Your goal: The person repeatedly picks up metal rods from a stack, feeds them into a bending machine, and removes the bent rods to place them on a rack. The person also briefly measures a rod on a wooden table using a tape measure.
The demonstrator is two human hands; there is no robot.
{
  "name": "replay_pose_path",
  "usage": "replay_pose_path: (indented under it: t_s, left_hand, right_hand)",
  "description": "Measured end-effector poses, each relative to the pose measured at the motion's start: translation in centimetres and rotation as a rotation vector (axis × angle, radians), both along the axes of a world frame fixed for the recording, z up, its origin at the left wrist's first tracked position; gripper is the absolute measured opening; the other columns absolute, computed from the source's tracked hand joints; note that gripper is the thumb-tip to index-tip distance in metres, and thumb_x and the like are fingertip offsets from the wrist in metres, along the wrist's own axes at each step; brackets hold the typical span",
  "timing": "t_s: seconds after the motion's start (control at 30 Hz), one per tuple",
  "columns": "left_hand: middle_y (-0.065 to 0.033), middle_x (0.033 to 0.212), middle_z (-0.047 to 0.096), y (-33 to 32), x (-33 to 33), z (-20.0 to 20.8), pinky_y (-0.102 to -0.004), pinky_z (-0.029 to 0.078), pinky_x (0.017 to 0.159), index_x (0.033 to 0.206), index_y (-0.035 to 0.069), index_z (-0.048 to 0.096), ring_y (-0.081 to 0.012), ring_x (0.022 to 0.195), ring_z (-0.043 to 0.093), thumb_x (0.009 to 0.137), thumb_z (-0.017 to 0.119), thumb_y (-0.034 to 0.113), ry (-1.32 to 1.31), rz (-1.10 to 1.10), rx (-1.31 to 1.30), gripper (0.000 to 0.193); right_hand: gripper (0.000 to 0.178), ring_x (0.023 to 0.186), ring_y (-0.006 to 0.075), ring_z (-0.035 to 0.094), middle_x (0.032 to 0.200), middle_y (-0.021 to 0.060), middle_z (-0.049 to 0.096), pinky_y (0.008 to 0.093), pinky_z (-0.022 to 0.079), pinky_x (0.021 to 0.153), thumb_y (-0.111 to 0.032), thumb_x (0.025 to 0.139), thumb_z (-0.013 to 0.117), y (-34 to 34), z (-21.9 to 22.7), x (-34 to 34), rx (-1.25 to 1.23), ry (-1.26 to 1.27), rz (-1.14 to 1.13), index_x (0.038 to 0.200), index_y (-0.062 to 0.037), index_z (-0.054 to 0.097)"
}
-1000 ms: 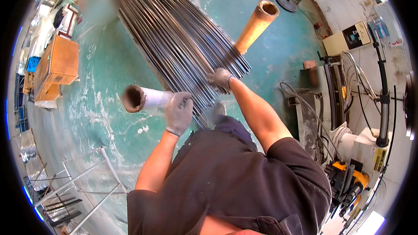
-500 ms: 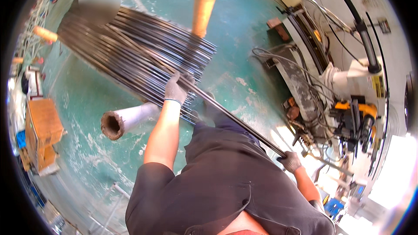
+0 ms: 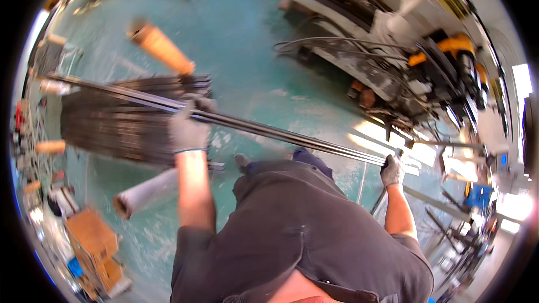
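Several long, thin metal bars [image 3: 283, 133] span the view in front of my body, from the upper left to the right. My left hand [image 3: 190, 126], in a grey work glove, is wrapped round them near the middle. My right hand [image 3: 393, 171], also gloved, grips them close to their right end. Behind and below my left hand lies a wide stack of dark metal bars [image 3: 123, 129], partly smeared by motion. The held bars pass above the stack's far side.
An orange tube [image 3: 165, 50] stands at the stack's far side and a whitish tube [image 3: 147, 192] at its near side. Cardboard boxes [image 3: 92, 235] sit at the lower left. A workbench with cables [image 3: 348, 62] and a yellow-black machine [image 3: 455, 59] stand at the right.
The held bars have lifted off the stack and swung flatter across the view. Both hands keep their grip. My view has turned right, so the stack appears further left.
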State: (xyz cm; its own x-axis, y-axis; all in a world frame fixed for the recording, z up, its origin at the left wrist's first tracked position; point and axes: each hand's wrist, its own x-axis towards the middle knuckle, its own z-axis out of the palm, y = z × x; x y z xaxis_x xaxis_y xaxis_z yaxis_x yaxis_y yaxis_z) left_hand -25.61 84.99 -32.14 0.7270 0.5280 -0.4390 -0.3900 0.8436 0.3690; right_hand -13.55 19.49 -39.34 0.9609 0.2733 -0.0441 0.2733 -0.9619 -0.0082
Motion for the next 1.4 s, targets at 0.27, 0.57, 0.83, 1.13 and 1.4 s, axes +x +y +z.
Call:
replay_pose_path:
  t_s: [0.27, 0.57, 0.83, 1.13, 1.4]
  left_hand:
    - [-0.0097, 0.101, 0.065, -17.5, 16.1, 5.4, -0.0478, 0.051, 0.106, 0.119, 0.003, 0.062, -0.0237, 0.093, 0.063, 0.106, 0.057, 0.005, -0.047, -0.213, 0.319, 0.014]
    - [-0.0134, 0.118, 0.068, -22.4, 32.3, 9.1, -0.0564, 0.041, 0.120, 0.129, -0.002, 0.061, -0.0314, 0.115, 0.065, 0.095, 0.070, 0.010, -0.318, -0.593, 0.433, 0.038]
    - [-0.0137, 0.123, 0.068, -18.6, 46.4, 5.5, -0.0555, 0.041, 0.121, 0.131, -0.004, 0.059, -0.0316, 0.121, 0.064, 0.100, 0.066, 0.013, -0.368, -0.563, 0.468, 0.035]
    - [-0.0164, 0.116, 0.071, -24.2, 60.5, -0.2, -0.0476, 0.052, 0.110, 0.118, -0.004, 0.066, -0.0319, 0.113, 0.067, 0.109, 0.057, 0.022, 0.002, -0.565, 0.340, 0.030]
    - [-0.0165, 0.119, 0.073, -33.2, 65.8, -2.6, -0.0449, 0.055, 0.109, 0.119, -0.005, 0.069, -0.0315, 0.115, 0.068, 0.110, 0.057, 0.022, 0.117, -0.560, 0.194, 0.031]
  right_hand:
    - [0.029, 0.119, 0.0386, 0.066, 0.122, 0.0250, 0.067, 0.0600, 0.051, 0.110, -0.002, 0.097, 0.056, -6.9, -2.4, 9.8, 2.679, 0.524, -0.903, 0.123, 0.0113, 0.060]
    - [0.024, 0.111, 0.0371, 0.070, 0.121, 0.0232, 0.068, 0.0477, 0.059, 0.108, -0.001, 0.107, 0.053, -11.9, 2.4, 21.3, 2.750, 0.140, -0.854, 0.127, 0.0119, 0.058]
    - [0.028, 0.094, 0.0275, 0.071, 0.102, 0.0116, 0.073, 0.0403, 0.063, 0.089, -0.022, 0.104, 0.070, -21.1, 4.6, 33.3, 2.460, -0.290, -1.057, 0.117, 0.0025, 0.068]
    - [0.021, 0.093, 0.0218, 0.073, 0.104, 0.0085, 0.075, 0.0372, 0.062, 0.081, -0.017, 0.106, 0.057, -23.7, 8.2, 45.4, 2.353, -0.484, -0.738, 0.119, -0.0056, 0.069]
    - [0.029, 0.095, 0.0266, 0.072, 0.102, 0.0088, 0.074, 0.0413, 0.059, 0.079, -0.028, 0.099, 0.059, -24.4, 8.8, 49.2, 1.638, -0.505, -0.753, 0.113, -0.0054, 0.070]
